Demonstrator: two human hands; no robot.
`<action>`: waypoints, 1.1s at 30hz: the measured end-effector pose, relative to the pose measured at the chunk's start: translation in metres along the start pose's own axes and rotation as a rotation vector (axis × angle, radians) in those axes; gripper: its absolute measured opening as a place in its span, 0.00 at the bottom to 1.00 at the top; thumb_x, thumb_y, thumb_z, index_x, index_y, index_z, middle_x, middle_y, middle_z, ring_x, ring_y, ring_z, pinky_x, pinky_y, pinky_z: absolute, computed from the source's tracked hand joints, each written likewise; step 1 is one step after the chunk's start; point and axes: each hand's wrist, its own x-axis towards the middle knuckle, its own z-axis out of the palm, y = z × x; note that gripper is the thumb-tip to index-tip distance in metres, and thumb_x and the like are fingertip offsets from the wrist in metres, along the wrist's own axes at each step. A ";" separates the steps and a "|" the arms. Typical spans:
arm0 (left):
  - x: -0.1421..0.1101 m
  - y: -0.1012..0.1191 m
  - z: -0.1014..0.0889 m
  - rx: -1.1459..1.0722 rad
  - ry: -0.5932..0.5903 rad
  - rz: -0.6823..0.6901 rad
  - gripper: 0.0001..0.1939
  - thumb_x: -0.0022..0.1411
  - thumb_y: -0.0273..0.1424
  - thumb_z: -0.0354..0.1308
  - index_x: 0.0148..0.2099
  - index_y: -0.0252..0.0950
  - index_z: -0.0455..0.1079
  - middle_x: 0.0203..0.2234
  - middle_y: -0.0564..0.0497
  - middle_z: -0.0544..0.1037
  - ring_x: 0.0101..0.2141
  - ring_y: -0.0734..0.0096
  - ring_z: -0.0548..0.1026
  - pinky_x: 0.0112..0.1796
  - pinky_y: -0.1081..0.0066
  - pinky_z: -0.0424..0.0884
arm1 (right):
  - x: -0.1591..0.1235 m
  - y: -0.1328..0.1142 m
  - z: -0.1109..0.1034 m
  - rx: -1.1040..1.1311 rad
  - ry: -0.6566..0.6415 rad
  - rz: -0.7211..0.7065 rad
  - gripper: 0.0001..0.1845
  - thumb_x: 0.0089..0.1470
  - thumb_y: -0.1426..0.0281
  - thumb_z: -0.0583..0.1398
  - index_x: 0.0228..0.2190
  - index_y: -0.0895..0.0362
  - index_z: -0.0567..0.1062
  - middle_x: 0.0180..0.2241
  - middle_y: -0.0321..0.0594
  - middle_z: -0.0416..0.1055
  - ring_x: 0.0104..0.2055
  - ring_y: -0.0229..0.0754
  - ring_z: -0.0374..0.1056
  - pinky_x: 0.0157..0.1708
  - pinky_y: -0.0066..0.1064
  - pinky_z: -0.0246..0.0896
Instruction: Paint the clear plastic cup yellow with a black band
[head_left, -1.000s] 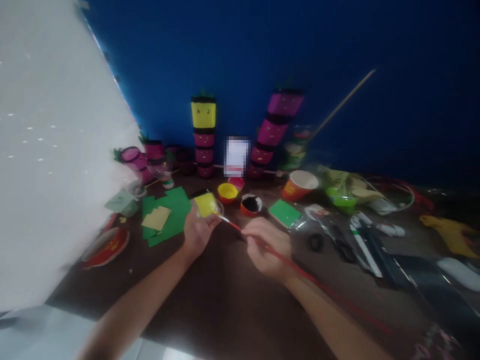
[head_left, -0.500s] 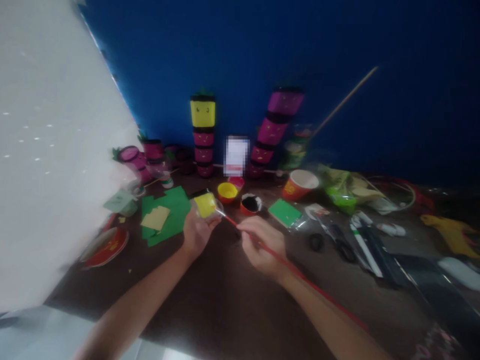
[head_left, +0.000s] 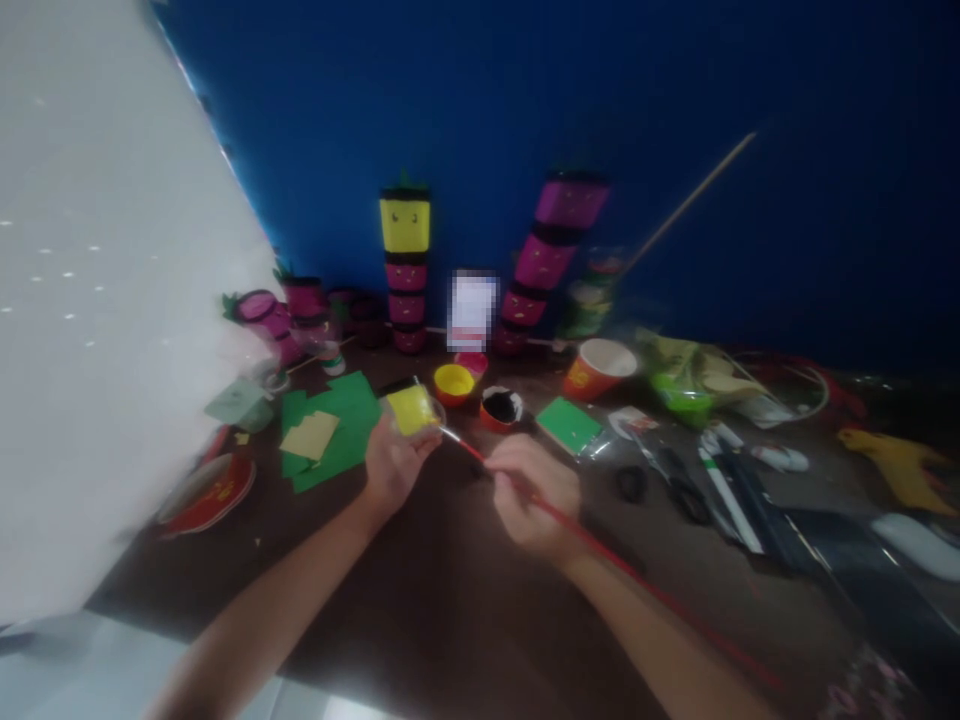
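My left hand is closed around a small cup whose side facing me is painted yellow. In my right hand is a long red paintbrush, pinched near its front end. The brush tip is at the right edge of the yellow patch; whether it touches is too blurred to tell. Just beyond the hands stand a cup of yellow paint, a cup of black paint and a pink one behind.
Green paper lies on the left, near a red bowl. Painted cup towers stand against the blue wall. To the right are a red paper cup, scissors, a green pad and a yellow glue gun.
My right hand has moved slightly right and down, drawing the brush tip from the yellow surface towards the cup's right edge. My left hand stays in nearly the same place.
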 end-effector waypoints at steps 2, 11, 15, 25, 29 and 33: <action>0.000 0.000 0.000 0.008 -0.009 -0.007 0.23 0.58 0.44 0.51 0.47 0.32 0.68 0.29 0.45 0.79 0.29 0.63 0.77 0.36 0.63 0.70 | 0.000 0.000 0.000 -0.006 -0.006 0.014 0.10 0.46 0.81 0.55 0.30 0.57 0.71 0.26 0.40 0.69 0.29 0.39 0.66 0.29 0.32 0.65; 0.000 0.000 0.000 -0.003 -0.022 -0.009 0.22 0.60 0.43 0.48 0.46 0.31 0.68 0.29 0.44 0.79 0.29 0.64 0.77 0.34 0.65 0.71 | 0.000 0.001 0.000 0.007 -0.005 0.038 0.09 0.46 0.80 0.54 0.29 0.57 0.71 0.26 0.40 0.69 0.29 0.40 0.67 0.29 0.32 0.65; 0.000 0.001 0.000 -0.002 0.009 -0.008 0.23 0.60 0.43 0.48 0.48 0.31 0.67 0.29 0.43 0.79 0.29 0.63 0.77 0.35 0.64 0.71 | 0.000 0.001 0.000 0.023 -0.007 0.013 0.09 0.46 0.80 0.54 0.27 0.57 0.71 0.24 0.39 0.68 0.28 0.40 0.66 0.28 0.33 0.64; 0.000 0.000 0.001 -0.022 0.019 0.011 0.19 0.58 0.41 0.51 0.46 0.34 0.68 0.28 0.48 0.77 0.33 0.63 0.77 0.38 0.64 0.69 | -0.002 0.001 0.002 0.064 -0.015 -0.036 0.09 0.44 0.81 0.55 0.28 0.57 0.70 0.25 0.39 0.68 0.28 0.40 0.66 0.29 0.34 0.64; 0.000 0.000 0.001 -0.016 0.013 0.007 0.19 0.58 0.41 0.51 0.45 0.34 0.68 0.27 0.48 0.77 0.30 0.63 0.76 0.37 0.63 0.69 | -0.001 -0.001 0.002 0.047 -0.010 -0.033 0.11 0.45 0.82 0.55 0.31 0.57 0.71 0.27 0.41 0.70 0.31 0.40 0.66 0.31 0.35 0.65; -0.002 0.001 0.003 -0.004 0.026 0.021 0.18 0.59 0.42 0.51 0.46 0.36 0.68 0.29 0.49 0.77 0.32 0.64 0.77 0.37 0.64 0.69 | 0.000 -0.005 0.001 0.044 -0.049 -0.046 0.10 0.45 0.81 0.54 0.29 0.57 0.70 0.26 0.40 0.69 0.29 0.40 0.66 0.30 0.35 0.64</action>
